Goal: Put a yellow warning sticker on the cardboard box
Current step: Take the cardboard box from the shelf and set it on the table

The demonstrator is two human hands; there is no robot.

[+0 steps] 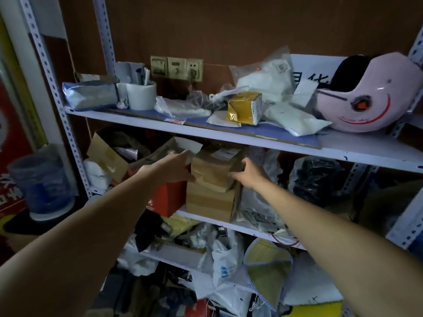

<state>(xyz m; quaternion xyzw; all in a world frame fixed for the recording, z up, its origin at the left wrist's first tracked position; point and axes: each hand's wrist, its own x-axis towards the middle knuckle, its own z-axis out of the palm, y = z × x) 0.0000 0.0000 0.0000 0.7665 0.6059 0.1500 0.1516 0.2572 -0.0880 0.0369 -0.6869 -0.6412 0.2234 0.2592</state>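
Presently left hand (177, 167) and right hand (248, 173) grasp opposite sides of cardboard box (216, 167), stacked on lower box (211, 202), middle shelf (251, 228); two-sided hold steadies lift. Sticker unseen.

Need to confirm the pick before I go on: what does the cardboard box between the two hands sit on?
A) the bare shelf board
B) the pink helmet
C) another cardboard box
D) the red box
C: the cardboard box, with the left hand and right hand at its sides, sits on another cardboard box on the middle shelf.
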